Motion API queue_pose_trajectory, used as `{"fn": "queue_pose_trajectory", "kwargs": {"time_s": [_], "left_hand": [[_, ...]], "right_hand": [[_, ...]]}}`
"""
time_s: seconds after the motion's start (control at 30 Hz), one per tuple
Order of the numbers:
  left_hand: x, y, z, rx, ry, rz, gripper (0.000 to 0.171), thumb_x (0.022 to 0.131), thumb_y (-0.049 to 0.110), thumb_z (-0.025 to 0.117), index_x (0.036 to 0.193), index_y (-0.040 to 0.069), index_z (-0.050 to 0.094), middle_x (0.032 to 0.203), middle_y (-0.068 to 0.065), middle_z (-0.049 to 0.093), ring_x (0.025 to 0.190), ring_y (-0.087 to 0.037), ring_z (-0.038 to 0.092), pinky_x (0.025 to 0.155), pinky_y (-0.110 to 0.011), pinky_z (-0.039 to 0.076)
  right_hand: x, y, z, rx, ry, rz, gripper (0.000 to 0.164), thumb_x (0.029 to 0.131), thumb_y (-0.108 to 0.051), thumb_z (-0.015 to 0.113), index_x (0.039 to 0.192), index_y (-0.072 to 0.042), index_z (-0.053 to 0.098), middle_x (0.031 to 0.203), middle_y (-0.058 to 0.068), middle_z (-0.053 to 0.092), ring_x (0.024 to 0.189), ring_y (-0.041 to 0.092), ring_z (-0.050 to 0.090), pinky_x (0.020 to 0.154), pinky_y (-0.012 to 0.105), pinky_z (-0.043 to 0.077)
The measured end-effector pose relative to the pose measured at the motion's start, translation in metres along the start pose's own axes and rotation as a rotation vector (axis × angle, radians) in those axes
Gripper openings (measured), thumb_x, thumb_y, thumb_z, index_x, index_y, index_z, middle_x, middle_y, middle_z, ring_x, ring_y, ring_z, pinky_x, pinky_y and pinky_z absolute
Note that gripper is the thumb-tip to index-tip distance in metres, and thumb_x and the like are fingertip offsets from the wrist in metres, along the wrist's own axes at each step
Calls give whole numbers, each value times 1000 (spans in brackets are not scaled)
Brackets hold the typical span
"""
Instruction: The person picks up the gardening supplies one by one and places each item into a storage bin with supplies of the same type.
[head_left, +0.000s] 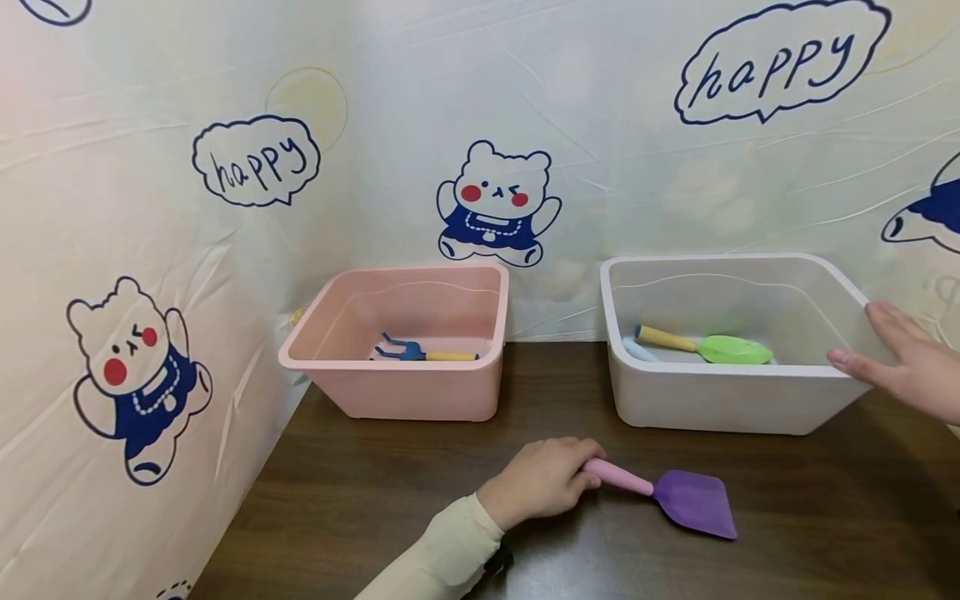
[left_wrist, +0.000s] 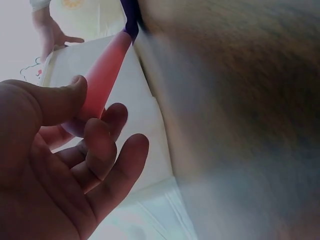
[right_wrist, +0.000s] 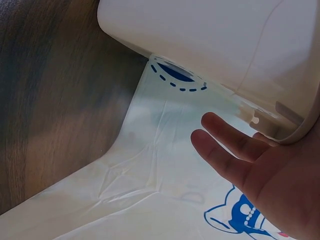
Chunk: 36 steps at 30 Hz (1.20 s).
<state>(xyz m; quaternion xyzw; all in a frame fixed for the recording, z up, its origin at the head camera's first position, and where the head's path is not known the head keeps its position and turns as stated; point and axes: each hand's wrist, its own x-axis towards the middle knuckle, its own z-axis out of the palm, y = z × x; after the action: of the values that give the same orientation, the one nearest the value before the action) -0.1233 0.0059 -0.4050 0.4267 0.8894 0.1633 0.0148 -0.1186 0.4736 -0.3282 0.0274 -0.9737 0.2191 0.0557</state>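
My left hand pinches the pink handle of a toy shovel with a flat purple blade, held low over the dark table. In the left wrist view, thumb and fingertips meet round the handle near its end. At the right rim of a white bin is my right hand, its fingers fairly straight. The right wrist view shows two fingers stretched along the outside of the bin. Inside lie a green toy scoop with a yellow handle and a light blue piece, partly hidden.
A pink bin stands to the left of the white one and contains a blue toy rake with a yellow handle. Behind and to the left hangs a printed cloth. Brown wood makes up the tabletop.
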Motion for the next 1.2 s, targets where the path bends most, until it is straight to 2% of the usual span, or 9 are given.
{"fn": "queue_pose_trajectory", "kwargs": {"time_s": [0.2,0.53,1.2], "left_hand": [[-1,-1,0,23,32,3,20,97,28,70,114,18,69,96,10,65,78,-3,60,66,-23,50],[-2,-2,-1,68,85,24,21,97,29,70,114,17,70,100,8,68,80,-7,64,65,-25,51],[-4,-7,2,9,140,44,20,97,29,70,113,17,70,100,9,69,80,-3,62,68,-23,51]], "right_hand": [[3,8,1,-36,-31,46,98,103,-47,50,151,12,-13,154,40,-16,143,55,-15,110,69,-8],[3,7,1,-31,-23,41,98,103,-45,52,151,11,-11,155,38,-16,143,55,-15,110,69,-8],[1,5,2,-19,-5,36,97,103,-44,52,151,13,-10,155,39,-14,143,55,-14,111,66,-10]]}}
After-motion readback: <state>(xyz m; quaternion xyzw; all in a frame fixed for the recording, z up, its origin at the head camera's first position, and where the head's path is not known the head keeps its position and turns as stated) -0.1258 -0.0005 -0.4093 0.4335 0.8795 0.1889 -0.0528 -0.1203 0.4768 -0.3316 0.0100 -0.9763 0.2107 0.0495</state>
